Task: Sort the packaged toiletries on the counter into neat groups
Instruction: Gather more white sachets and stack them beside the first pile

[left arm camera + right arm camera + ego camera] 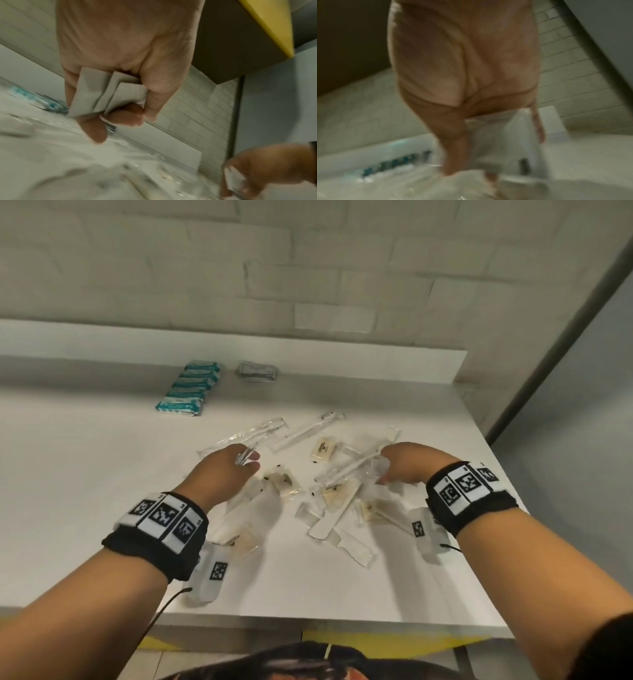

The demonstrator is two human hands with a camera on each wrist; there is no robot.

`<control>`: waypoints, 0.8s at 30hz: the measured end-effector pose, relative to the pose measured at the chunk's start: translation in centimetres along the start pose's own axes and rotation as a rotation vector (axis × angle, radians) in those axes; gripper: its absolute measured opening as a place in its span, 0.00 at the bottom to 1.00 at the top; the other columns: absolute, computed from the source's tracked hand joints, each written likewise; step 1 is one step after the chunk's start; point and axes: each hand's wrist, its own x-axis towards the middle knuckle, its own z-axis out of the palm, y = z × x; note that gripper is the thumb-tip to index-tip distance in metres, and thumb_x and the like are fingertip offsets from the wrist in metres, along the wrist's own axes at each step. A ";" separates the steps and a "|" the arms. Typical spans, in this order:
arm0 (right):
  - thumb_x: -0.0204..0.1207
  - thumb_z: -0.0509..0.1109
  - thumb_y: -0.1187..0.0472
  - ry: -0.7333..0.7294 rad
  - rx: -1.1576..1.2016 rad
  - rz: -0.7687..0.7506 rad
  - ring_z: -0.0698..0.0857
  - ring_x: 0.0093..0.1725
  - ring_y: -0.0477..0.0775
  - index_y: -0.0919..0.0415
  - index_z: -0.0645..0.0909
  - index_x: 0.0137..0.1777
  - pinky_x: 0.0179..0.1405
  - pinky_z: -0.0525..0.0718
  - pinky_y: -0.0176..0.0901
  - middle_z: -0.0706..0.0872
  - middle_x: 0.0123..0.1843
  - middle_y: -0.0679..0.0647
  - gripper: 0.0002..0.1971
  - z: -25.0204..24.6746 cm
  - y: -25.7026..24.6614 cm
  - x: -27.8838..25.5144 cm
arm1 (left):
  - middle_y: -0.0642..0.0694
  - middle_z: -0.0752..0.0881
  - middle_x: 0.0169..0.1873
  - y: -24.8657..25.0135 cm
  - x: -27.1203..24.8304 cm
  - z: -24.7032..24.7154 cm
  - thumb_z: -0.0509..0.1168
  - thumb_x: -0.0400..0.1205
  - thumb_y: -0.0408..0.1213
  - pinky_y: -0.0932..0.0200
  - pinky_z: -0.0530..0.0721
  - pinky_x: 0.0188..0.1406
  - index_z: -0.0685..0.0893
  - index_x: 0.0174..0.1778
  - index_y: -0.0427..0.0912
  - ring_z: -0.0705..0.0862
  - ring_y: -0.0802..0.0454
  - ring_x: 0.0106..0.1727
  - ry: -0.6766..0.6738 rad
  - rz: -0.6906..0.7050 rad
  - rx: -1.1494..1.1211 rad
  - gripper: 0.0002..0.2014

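Matte white tabletop (85, 508) carried a loose scatter of crinkly clear packets (325, 474), teal packs (188, 388) in a row behind; left hand (222, 474) gripped flat grey sachets (102, 94), right hand (407, 463) pinched a translucent packet (505, 142)

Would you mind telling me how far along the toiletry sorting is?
Done: teal packets in a row and a grey stack at the back. In hand: left hand and right hand each hold clear sachets. Left: the loose pile mid-counter.

A white counter (85, 474) stands against a pale brick-patterned wall (137, 268).
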 end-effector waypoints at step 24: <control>0.70 0.74 0.61 -0.021 0.194 -0.508 0.83 0.63 0.48 0.46 0.80 0.68 0.61 0.84 0.45 0.81 0.68 0.43 0.25 0.8 -13.5 2.6 | 0.48 0.86 0.59 -5.5 3.8 -4.2 0.64 0.83 0.42 0.60 0.81 0.52 0.84 0.64 0.49 0.84 0.51 0.52 -0.243 0.066 0.081 0.14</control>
